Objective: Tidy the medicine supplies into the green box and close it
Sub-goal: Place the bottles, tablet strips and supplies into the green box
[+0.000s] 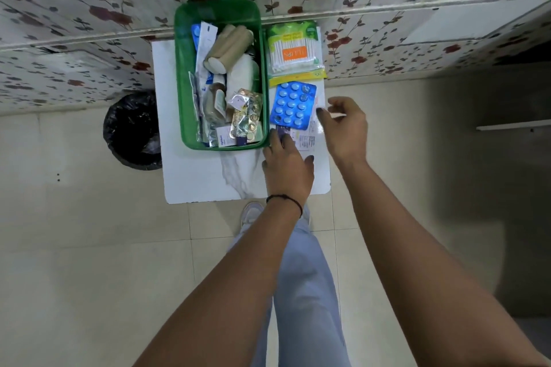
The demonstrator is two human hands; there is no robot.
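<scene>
The green box point(182, 92) stands open on a small white table point(202, 179), filled with bandage rolls point(229, 43), blister strips and sachets. To its right lie a pack of cotton swabs point(293, 52), a blue blister pack point(293, 106) and a white printed leaflet point(310, 140) beneath it. My left hand point(287, 167) rests on the table with its fingertips on a small purple item point(281, 129) at the blue pack's near edge. My right hand point(343, 125) hovers at the leaflet's right edge, fingers spread and curled. No lid can be made out.
A black-lined waste bin point(131, 131) stands on the floor left of the table. A floral-papered wall point(89, 9) rises right behind the table. Tiled floor and my legs lie below the near table edge.
</scene>
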